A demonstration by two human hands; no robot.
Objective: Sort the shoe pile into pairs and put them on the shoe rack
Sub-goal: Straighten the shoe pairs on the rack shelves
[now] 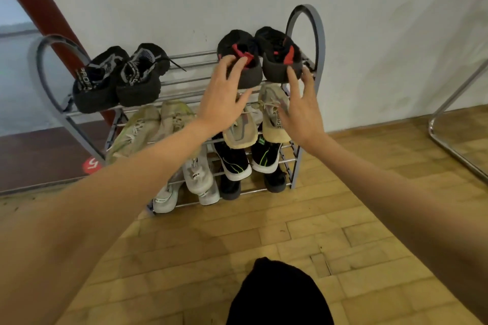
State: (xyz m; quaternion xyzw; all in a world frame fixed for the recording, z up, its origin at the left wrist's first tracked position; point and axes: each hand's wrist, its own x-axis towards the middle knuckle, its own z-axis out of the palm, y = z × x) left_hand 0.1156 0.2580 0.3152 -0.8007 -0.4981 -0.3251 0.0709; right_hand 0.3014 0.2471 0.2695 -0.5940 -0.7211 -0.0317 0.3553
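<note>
Hands spread: left hand (pixel 221 97) touches one black-red shoe (pixel 239 59), right hand (pixel 301 111) its mate (pixel 277 54), at the rack's (pixel 318 42) top right edge. Floor (pixel 211 258) lies open. Heel lettering unreadable.

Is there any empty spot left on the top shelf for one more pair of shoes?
Yes. On the top shelf, bare bars show in the middle, between the black-and-grey pair on the left and the black-and-red pair on the right. The lower shelves look crowded, with shoes side by side. The floor in front is bare.
</note>
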